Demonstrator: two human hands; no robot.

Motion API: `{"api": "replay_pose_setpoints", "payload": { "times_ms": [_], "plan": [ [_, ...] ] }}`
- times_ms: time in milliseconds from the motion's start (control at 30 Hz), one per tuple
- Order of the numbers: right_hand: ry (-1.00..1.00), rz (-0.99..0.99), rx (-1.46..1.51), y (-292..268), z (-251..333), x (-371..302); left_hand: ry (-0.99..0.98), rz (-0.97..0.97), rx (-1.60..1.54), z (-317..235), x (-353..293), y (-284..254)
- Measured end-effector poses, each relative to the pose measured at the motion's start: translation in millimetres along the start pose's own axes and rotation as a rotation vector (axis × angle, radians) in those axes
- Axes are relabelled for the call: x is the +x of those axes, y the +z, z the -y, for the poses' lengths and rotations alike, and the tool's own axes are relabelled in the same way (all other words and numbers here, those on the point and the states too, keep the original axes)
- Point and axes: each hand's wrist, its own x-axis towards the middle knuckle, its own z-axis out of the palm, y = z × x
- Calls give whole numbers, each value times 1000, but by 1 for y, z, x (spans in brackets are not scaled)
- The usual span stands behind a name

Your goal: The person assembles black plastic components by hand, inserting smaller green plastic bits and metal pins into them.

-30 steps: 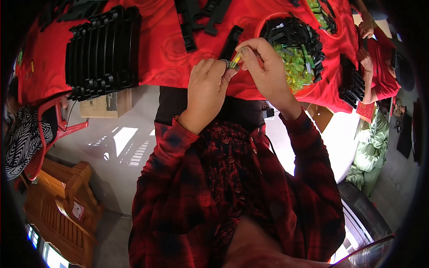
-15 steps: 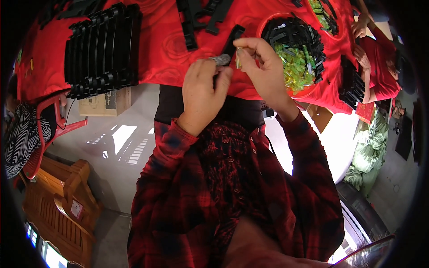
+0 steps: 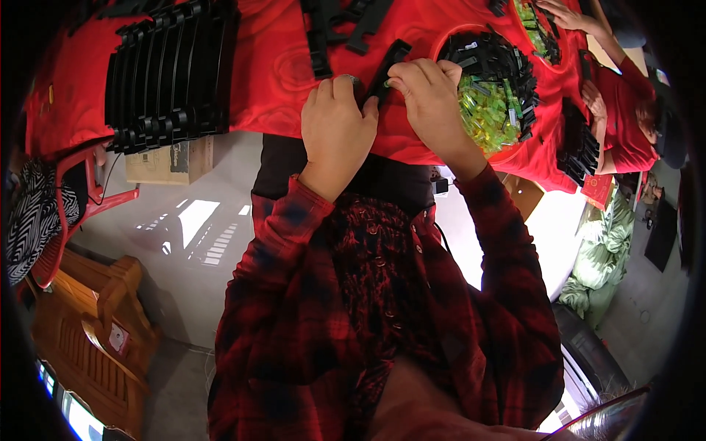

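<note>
a finished row of ribbed black plastic parts lies far left on the red surface. the left hand grips a long black plastic strip; the right hand pinches a small greenish piece at its middle, not yet seated. a red bowl of black and yellow-green pieces remains full.

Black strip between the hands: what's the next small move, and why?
Probably press the small green piece down into the black strip. The right hand pinches it at the strip's near end while the left hand steadies the strip on the red table; whether it is seated cannot be told.
</note>
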Motion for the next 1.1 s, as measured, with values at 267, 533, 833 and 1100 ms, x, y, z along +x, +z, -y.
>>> {"api": "replay_pose_setpoints", "payload": {
  "times_ms": [267,533,833,1100],
  "plan": [
    [-92,46,-15,2,-2,6,2,10,37,4,0,5],
    [-110,94,64,1,-5,11,-19,41,13,7,-1,7],
    [-128,58,31,7,-5,6,-60,80,-12,4,1,8],
    [-124,73,24,7,-2,6,13,84,-39,9,-3,0]
  ]
}}
